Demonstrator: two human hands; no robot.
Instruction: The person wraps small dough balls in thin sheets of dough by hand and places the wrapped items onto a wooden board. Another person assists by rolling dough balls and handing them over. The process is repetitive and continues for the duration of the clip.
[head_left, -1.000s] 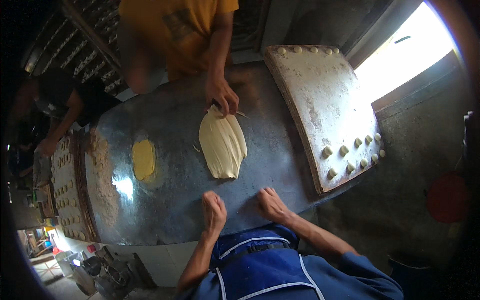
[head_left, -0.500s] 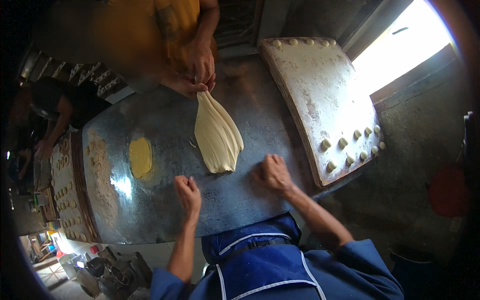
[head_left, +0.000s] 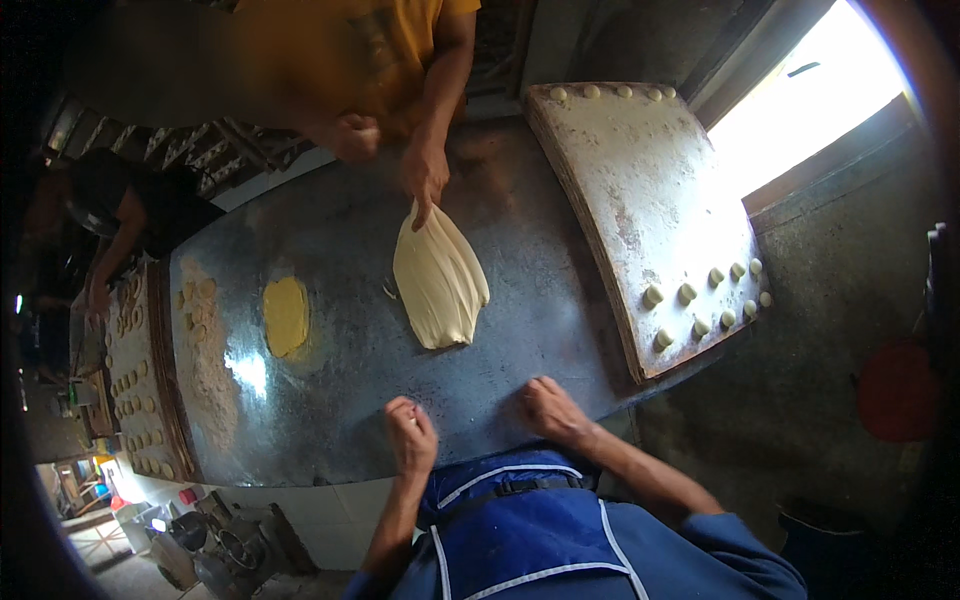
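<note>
A long slab of pale, smooth dough [head_left: 443, 285] lies on the dark metal worktable [head_left: 350, 400], its surface streaked with folds. Both of my hands are curled into fists at the table's near edge, a little short of the dough and apart from it. My left hand [head_left: 412, 436] is closed, with no object showing in it. To its right my right hand [head_left: 552, 408] rests closed near the tabletop, also without anything visible in the fingers. Across the table a co-worker's hand [head_left: 427, 178] touches the far end of the dough; that person's other hand [head_left: 356, 137] is curled beside it.
A flattened yellow block, like butter [head_left: 286, 317], sits left of the dough. Beyond it spreads scattered flour [head_left: 208, 375]. A large floured board [head_left: 640, 190] with several small dough balls stands at right; stacked trays [head_left: 140, 385] with dough pieces at left. Another person works far left.
Both my hands have drawn back toward me, the left also shifting right. The co-worker has let go of the dough's gathered end with one hand; that end now lies lower and wider.
</note>
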